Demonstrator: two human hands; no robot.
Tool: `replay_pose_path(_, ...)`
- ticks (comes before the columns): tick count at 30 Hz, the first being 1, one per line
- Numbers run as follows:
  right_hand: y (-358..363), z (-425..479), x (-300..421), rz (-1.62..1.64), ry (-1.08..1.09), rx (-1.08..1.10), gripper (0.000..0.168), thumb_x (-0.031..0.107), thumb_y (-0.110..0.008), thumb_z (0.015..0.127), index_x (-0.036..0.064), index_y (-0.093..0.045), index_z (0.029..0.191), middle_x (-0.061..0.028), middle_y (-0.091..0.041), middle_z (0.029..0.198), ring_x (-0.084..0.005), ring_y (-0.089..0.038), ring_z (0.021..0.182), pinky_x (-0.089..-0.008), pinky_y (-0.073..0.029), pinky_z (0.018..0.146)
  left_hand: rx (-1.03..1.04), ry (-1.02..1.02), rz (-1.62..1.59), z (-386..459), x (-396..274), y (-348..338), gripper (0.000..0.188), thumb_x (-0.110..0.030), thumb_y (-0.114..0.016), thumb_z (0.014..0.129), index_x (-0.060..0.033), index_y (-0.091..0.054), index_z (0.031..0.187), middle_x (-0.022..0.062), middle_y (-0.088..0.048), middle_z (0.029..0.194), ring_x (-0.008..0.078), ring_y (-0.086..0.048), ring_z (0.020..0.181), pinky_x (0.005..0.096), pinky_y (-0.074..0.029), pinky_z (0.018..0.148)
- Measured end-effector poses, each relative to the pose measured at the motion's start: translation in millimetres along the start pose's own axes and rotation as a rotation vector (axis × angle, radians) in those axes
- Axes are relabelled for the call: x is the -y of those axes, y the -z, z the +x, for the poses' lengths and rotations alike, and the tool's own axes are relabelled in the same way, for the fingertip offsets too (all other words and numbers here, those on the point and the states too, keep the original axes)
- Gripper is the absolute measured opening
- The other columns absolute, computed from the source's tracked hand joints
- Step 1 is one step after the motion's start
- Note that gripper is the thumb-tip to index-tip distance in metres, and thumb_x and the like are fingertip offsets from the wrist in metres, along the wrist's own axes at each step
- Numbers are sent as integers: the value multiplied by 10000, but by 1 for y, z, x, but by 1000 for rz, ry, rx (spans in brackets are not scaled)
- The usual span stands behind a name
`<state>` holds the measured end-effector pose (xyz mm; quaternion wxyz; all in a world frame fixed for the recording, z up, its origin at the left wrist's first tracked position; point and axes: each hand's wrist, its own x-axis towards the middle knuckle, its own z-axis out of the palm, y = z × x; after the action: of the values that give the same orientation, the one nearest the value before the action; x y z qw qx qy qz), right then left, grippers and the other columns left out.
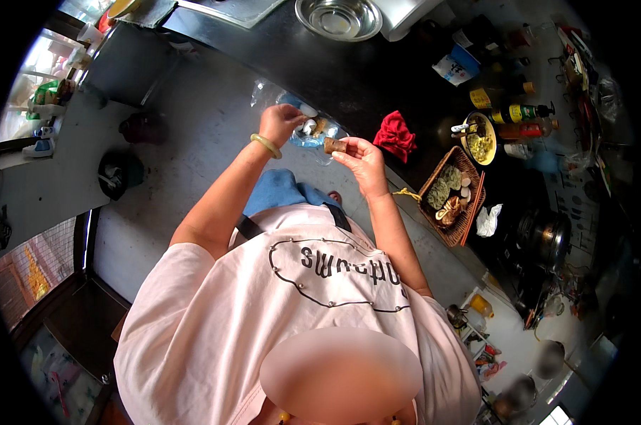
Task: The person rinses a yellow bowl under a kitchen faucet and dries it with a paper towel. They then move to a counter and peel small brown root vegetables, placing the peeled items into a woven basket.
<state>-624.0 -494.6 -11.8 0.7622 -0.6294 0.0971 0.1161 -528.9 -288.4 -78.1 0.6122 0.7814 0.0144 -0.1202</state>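
Observation:
My right hand grips a short brown cylindrical piece between thumb and fingers. To its left, my left hand, with a pale bangle on the wrist, has its fingertips drawn together; whether anything small is between them cannot be made out. Both hands are over or beside a clear and bluish plastic bag by the counter edge. White pieces that look like eggshell and some brown scraps lie in the bag. A crumpled red cloth rests on the dark counter, right of my hands.
On the counter stand a steel basin, a wicker basket of food with red chopsticks along its side, a bowl of yellowish food, several bottles and a white crumpled tissue. A dark bin is on the left.

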Motion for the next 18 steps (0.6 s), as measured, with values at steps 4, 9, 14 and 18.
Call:
replay_pose_path(4, 2, 0, 0, -2, 15, 0, 312, -63, -692, 743, -21, -585, 1034, -70, -647, 945, -111, -618, 852, -241, -509, 797, -54, -1, 216, -1, 10, -4, 239, -94, -745, 747, 11, -672, 949, 93, -687, 865, 136, -650, 784, 273, -530, 710)
replay_pose_path(9, 2, -3, 4, -114, 89, -20, 333, -82, -686, 734, -8, -586, 1043, -56, -642, 947, -109, -615, 856, -243, -508, 800, 118, 111, 175, -17, -21, 2, 252, -136, -738, 769, 17, -669, 958, 91, -681, 904, 135, -639, 821, 268, -523, 731)
replay_pose_path(14, -3, -3, 10, -215, 134, -16, 356, -81, -693, 719, 1, -592, 1050, -41, -633, 947, -103, -610, 857, -239, -505, 798, 142, -42, -220, -32, -21, -5, 256, -181, -718, 803, 16, -674, 960, 82, -674, 918, 133, -625, 818, 253, -508, 727)
replay_pose_path(18, -8, -5, 17, -415, 262, -21, 371, -76, -705, 684, 17, -611, 1031, -42, -625, 956, -115, -611, 836, -244, -502, 778, 316, 0, -303, -38, -40, -4, 265, -171, -717, 801, 11, -668, 988, 80, -672, 914, 125, -623, 824, 250, -510, 751)
